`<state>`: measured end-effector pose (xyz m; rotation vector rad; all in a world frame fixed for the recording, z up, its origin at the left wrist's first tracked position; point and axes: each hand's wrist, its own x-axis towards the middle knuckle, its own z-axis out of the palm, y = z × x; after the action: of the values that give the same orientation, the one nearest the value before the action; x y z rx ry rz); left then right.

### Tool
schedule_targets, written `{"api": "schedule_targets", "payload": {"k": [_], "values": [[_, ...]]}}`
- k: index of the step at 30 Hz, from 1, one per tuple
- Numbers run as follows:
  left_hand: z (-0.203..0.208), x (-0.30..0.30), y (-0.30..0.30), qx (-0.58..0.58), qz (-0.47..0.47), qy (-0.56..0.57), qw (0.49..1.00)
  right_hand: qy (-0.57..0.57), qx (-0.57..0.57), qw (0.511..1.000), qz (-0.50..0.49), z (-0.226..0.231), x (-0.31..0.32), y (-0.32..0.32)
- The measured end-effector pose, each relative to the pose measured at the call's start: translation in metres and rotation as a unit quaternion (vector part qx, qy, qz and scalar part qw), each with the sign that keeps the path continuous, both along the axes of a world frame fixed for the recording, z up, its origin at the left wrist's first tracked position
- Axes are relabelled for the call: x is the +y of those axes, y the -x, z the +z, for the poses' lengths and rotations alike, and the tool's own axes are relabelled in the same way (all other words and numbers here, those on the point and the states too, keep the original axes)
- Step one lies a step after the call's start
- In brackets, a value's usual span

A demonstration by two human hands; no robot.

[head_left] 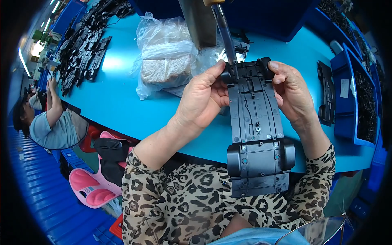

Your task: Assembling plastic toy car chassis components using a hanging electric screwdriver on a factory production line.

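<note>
A long black plastic car chassis (255,122) with wheel-arch shapes at both ends is held up in front of me, its ribbed inner side with screw posts facing up. My left hand (203,96) grips its far left corner, thumb on the wheel arch. At the far right corner, my right hand (290,90) pinches the other wheel arch between thumb and fingers. A slim metal-and-clear shaft (224,32) comes down from above, its lower end over the chassis's far left part. Whether it touches the chassis I cannot tell.
Behind my left hand lies a plastic-wrapped package (167,61). Black parts (87,45) pile up on the blue table at left. A grey metal post (199,24) stands ahead. Blue bins (347,106) of small black pieces line the right. A person (55,122) sits at far left.
</note>
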<state>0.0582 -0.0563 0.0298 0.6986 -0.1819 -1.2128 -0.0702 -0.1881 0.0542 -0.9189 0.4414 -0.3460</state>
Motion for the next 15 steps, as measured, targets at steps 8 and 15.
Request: {"api": "schedule_targets", "payload": {"k": [8, 15], "values": [[0.002, -0.001, 0.002, 0.001, 0.007, -0.012, 1.0, -0.005, 0.001, 1.0, 0.005, -0.001, -0.002, 0.001], [-0.008, 0.002, -0.005, 0.066, -0.041, 0.057, 0.995, 0.002, 0.002, 1.0, -0.005, 0.0, 0.0, 0.0]]}}
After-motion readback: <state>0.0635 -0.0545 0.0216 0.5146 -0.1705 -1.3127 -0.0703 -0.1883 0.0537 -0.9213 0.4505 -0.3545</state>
